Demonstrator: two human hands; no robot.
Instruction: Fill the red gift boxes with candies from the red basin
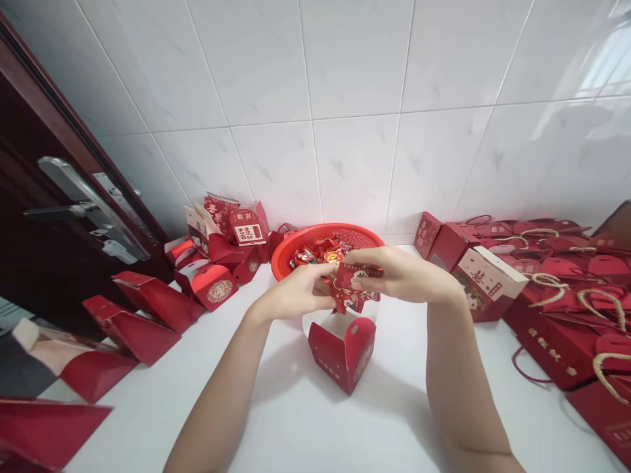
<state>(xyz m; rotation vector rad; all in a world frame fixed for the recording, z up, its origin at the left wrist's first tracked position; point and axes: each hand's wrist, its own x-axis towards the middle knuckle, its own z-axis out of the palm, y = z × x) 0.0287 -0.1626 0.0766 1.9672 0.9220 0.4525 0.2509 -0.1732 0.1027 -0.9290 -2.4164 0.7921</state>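
Centrally, the left hand (302, 292) and right hand (407, 272) pinch a red packet (348, 281) between fingers and thumbs, just above an open red box (338, 358) on a white table (283, 420), before a basin (279, 261) of sweets (328, 249). A light pinch, centred over the mouth and clear of the raised flaps (361, 332), should avoid creasing.

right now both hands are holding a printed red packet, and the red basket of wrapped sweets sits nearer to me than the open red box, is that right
Not quite: the head view shows the red basket of wrapped sweets farther away than the open red box, towards the tiled wall. The rest stands.
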